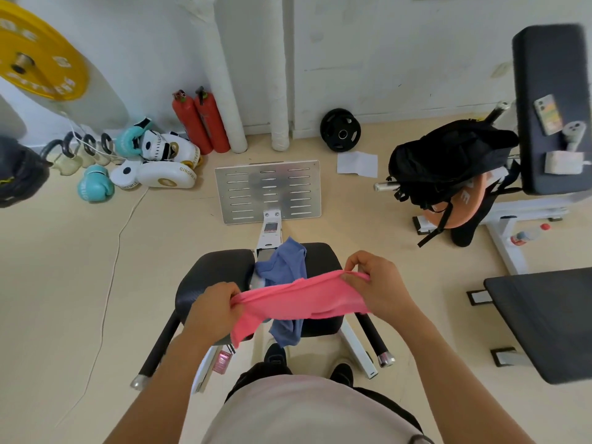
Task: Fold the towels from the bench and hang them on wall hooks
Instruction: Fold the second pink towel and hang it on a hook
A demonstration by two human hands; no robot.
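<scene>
Two towels are recorded above a black padded bench (211, 270) on a beige floor (64, 283): a pink towel (298, 299) is gripped, stretched between the left hand (213, 310) and right hand (378, 283); a blue towel (285, 264) is draped on the bench. A black backpack (448, 161) is noted nearby, contents hidden.
</scene>
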